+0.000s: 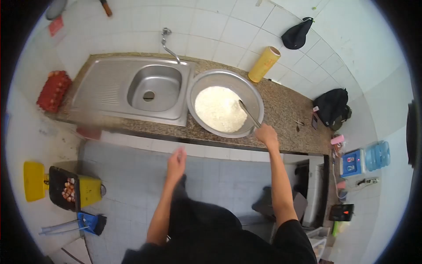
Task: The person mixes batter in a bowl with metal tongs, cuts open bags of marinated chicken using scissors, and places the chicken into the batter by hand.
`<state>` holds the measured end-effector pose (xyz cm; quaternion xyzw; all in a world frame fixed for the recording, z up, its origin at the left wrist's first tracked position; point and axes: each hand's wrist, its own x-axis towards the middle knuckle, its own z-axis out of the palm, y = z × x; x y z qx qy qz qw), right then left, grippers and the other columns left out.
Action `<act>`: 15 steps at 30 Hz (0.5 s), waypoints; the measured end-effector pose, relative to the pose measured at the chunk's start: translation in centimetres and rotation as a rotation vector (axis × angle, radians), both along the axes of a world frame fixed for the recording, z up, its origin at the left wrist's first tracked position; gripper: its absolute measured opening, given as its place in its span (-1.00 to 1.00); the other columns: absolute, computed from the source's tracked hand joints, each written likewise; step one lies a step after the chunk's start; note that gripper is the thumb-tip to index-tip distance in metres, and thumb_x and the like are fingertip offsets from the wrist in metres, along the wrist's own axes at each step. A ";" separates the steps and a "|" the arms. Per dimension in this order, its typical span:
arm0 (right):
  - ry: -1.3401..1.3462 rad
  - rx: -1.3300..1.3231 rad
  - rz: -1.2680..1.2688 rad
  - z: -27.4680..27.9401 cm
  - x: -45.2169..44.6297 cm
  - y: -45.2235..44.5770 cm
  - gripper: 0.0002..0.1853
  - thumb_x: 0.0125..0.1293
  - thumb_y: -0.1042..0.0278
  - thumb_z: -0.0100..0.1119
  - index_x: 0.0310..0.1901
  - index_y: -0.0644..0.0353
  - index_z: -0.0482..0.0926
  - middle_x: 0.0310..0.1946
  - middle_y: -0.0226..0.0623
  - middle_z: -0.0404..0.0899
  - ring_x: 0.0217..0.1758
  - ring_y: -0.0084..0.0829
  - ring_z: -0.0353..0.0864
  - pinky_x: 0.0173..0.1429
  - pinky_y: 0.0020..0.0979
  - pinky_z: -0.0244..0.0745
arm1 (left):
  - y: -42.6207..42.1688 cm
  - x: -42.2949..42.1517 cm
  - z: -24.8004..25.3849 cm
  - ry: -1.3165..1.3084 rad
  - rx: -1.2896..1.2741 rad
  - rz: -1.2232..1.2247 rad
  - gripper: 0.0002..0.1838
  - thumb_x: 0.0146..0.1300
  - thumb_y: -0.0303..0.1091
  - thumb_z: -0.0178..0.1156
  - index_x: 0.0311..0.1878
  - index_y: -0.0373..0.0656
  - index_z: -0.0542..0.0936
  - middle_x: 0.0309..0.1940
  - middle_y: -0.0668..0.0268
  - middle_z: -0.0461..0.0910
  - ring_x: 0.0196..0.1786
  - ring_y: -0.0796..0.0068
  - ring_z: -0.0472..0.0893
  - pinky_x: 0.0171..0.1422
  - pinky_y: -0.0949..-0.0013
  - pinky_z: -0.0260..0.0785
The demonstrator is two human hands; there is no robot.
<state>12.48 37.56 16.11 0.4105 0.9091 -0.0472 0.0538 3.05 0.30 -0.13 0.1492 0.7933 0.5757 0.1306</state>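
Observation:
A large metal bowl [253, 99] stands on the granite counter, right of the sink, with a pale, creamy white mixture [220, 109] inside. My right hand [267, 135] is closed around the handle of a metal utensil [249, 113] at the bowl's lower right rim. The utensil's far end rests in the mixture, where its shape is hard to see. My left hand [176, 162] is in the air in front of the counter's edge, below the bowl and touching nothing. Its fingers are slightly blurred, and whether they are apart is unclear.
The steel sink [154, 88] with its tap [169, 46] is left of the bowl. Behind the bowl stands a yellow roll [264, 64]. Scissors [299, 124] and a black bag [332, 105] lie farther right. An open yellow bin [90, 191] stands on the floor at left.

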 end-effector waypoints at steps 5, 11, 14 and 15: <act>-0.025 -0.001 0.181 -3.4 -7.2 1.1 -0.50 0.47 -0.02 -0.03 0.00 0.31 0.64 -0.21 0.13 0.70 -0.02 0.22 0.68 0.09 0.03 0.60 | 13.4 -15.5 4.3 -0.316 0.164 0.188 -0.53 0.53 -0.11 0.04 0.27 -0.29 0.55 -0.17 0.09 0.69 -0.23 0.35 0.66 -0.08 0.28 0.49; -0.200 -0.132 0.099 -0.6 -6.8 -3.1 -0.48 0.52 -0.10 -0.06 0.04 0.28 0.55 -0.25 0.20 0.68 -0.06 0.17 0.70 0.03 0.07 0.60 | 19.3 -19.7 2.0 -0.077 0.116 0.395 -0.55 0.52 -0.19 0.05 0.23 -0.39 0.56 -0.13 0.00 0.71 -0.10 0.23 0.67 0.06 0.25 0.44; -0.347 -0.172 0.040 2.8 -5.5 -1.9 -0.50 0.51 -0.10 -0.05 0.01 0.27 0.53 -0.25 0.18 0.68 -0.06 0.17 0.70 0.02 0.05 0.61 | 19.3 -20.7 1.5 -0.138 0.151 0.343 -0.54 0.54 -0.21 0.02 0.24 -0.45 0.52 -0.02 -0.01 0.69 0.03 0.29 0.65 0.18 0.34 0.42; -0.350 -0.146 0.017 2.8 -5.5 -1.6 -0.50 0.51 -0.10 -0.05 0.01 0.27 0.53 -0.25 0.17 0.68 -0.06 0.17 0.70 0.01 0.05 0.61 | 19.5 -20.9 0.5 -0.103 0.155 0.331 -0.54 0.54 -0.22 0.02 0.25 -0.46 0.52 -0.02 -0.02 0.69 0.04 0.30 0.65 0.19 0.34 0.42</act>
